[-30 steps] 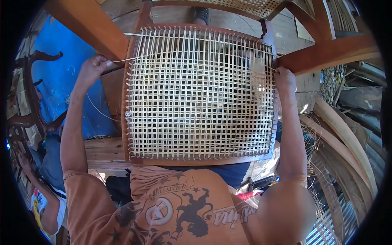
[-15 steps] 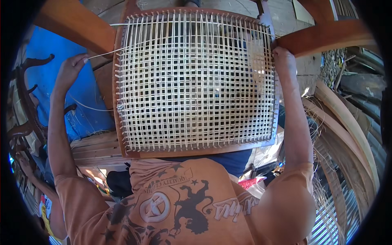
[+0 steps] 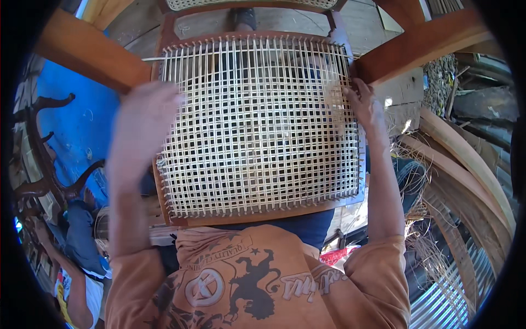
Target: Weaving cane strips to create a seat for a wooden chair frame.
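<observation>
A woven cane seat panel (image 3: pixel 257 131) fills a reddish-brown wooden chair frame (image 3: pixel 246 216) in front of me. Small pegs stand along the frame's edges. My left hand (image 3: pixel 145 112) is smeared by motion over the panel's left edge; whether it holds a strand is hidden. At the upper right edge, my right hand (image 3: pixel 363 104) has its fingers bent in close to the pegs. What is between those fingers is too small to make out. A pale cane strand (image 3: pixel 156 58) sticks out past the frame's upper left corner.
Wooden chair legs (image 3: pixel 93 49) rise at both upper corners. A blue sheet (image 3: pixel 74 120) and dark curved wooden pieces (image 3: pixel 41 142) lie left, near another person (image 3: pixel 79 290). Curved planks (image 3: pixel 466 164) and loose cane strands (image 3: pixel 433 257) lie right.
My left hand has swung inward from the far left, where it held a strand taut, to the panel's edge. My right hand has shifted slightly down and left. The panel appears lower in view.
</observation>
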The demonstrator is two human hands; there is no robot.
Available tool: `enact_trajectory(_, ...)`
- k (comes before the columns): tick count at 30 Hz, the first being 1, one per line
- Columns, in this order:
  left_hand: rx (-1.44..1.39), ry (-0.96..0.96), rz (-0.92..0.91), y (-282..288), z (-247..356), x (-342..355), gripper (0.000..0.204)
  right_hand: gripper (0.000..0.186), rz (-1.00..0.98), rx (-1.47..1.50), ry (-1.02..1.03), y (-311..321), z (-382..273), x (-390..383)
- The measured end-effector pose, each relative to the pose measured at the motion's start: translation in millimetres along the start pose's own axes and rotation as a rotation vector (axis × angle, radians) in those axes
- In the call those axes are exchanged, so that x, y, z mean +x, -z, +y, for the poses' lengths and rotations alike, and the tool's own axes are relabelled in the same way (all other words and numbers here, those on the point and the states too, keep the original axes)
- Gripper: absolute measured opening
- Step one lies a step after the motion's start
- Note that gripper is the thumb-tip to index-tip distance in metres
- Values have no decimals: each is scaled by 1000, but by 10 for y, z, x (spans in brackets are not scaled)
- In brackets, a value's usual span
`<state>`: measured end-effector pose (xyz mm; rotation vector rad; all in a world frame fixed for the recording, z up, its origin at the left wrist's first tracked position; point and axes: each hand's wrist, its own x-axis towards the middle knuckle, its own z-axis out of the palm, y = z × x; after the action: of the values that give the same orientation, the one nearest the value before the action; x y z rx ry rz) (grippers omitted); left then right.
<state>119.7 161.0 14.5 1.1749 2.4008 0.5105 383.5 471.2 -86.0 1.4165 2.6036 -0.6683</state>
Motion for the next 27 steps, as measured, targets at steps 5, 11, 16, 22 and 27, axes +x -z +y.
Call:
enact_trajectory(5,-170,-408,-57,-1405,973,938,16,46,-19,-251,96,-1,-76,-66)
enact_trajectory(11,-63,-510,126,-2221,1664,1500,22,43,5,-254,81,-22,-13,-90)
enact_trajectory(16,27,-380,-73,-2293,1771,1608,24,40,91,-64,109,-182,93,-78)
enact_trajectory(22,1,-285,-121,-2268,1834,1606,23,38,108,39,59,-273,163,-66)
enact_trajectory(27,-52,-331,-72,-2288,1823,1525,24,44,144,93,73,-270,191,-48)
